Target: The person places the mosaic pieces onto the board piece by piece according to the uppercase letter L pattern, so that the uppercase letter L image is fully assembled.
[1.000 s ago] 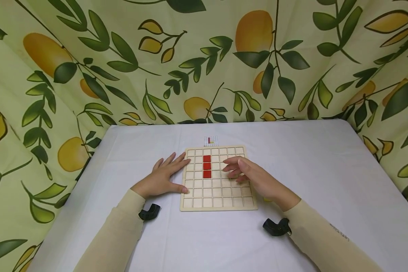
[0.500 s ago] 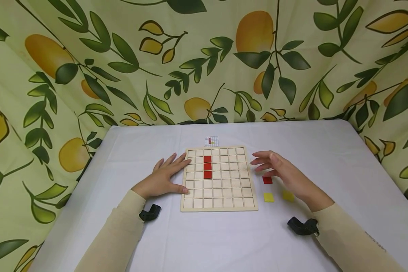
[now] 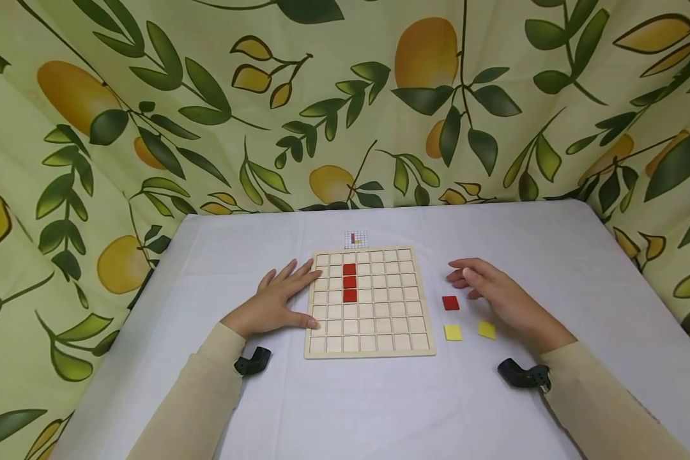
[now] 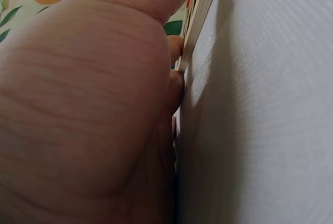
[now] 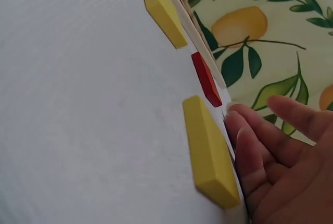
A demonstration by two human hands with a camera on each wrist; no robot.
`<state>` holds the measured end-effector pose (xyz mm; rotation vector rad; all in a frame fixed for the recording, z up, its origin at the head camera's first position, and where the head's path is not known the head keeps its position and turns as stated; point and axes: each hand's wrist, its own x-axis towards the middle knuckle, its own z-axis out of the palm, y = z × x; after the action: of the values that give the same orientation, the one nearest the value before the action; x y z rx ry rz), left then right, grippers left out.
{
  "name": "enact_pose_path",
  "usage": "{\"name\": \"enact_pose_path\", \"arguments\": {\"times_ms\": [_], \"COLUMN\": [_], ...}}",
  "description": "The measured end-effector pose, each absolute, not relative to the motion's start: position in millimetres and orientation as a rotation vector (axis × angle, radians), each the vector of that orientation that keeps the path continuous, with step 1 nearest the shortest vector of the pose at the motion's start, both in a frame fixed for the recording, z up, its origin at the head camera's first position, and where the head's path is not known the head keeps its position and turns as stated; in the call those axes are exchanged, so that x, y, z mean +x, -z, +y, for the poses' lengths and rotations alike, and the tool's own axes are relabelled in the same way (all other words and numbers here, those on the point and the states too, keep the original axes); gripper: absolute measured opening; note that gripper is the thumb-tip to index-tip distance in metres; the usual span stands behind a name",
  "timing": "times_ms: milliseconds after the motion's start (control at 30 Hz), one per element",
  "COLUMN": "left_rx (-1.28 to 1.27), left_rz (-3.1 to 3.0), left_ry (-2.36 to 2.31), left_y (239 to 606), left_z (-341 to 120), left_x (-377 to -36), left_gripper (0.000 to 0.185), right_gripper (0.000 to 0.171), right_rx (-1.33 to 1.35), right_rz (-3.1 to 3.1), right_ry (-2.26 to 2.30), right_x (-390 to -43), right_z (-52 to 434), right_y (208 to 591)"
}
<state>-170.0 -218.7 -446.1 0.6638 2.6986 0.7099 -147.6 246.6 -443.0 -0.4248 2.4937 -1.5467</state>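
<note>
Red tile (image 3: 451, 303), a small loose square, is seen lying flat on the white surface (image 3: 552, 255) just to the right of the wooden grid board (image 3: 370, 301), apart from its edge. Two yellow tiles (image 3: 453, 332) (image 3: 486, 329) are placed just nearer the person. The right hand (image 3: 497, 294) is held just beside the red tile, its fingers (image 3: 460, 276) loosely spread and relaxed, nothing pinched. Judged from this, the tile would best be taken by its opposite edges and lifted straight up, so the yellow tiles are not nudged. On the board, three red tiles (image 3: 349, 282) are set in a column. The left hand (image 3: 276, 300) is laid flat against the board's left edge, fingers extended, and the board would be kept steady by that pressure.
</note>
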Motion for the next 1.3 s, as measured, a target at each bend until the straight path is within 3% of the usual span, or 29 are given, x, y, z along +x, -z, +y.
{"name": "enact_pose_path", "arguments": {"times_ms": [167, 567, 1300], "left_rx": [0.658, 0.664, 0.653], "left_rz": [2.696, 2.687, 2.701], "left_ry": [-0.717, -0.718, -0.699], "left_y": [446.2, 445.8, 447.2], "left_z": [-220.8, -223.5, -220.1], "left_x": [-169.4, -168.5, -170.6], "left_gripper": [0.116, 0.115, 0.117], "right_gripper": [0.047, 0.02, 0.014], "right_rx": [-0.451, -0.512, -0.37], "right_rz": [2.563, 2.669, 2.666], "right_ry": [1.402, 1.237, 1.402], "right_x": [-151.0, -148.9, -137.6], "right_z": [249.5, 244.6, 231.9], "right_y": [453.1, 454.2, 437.0]}}
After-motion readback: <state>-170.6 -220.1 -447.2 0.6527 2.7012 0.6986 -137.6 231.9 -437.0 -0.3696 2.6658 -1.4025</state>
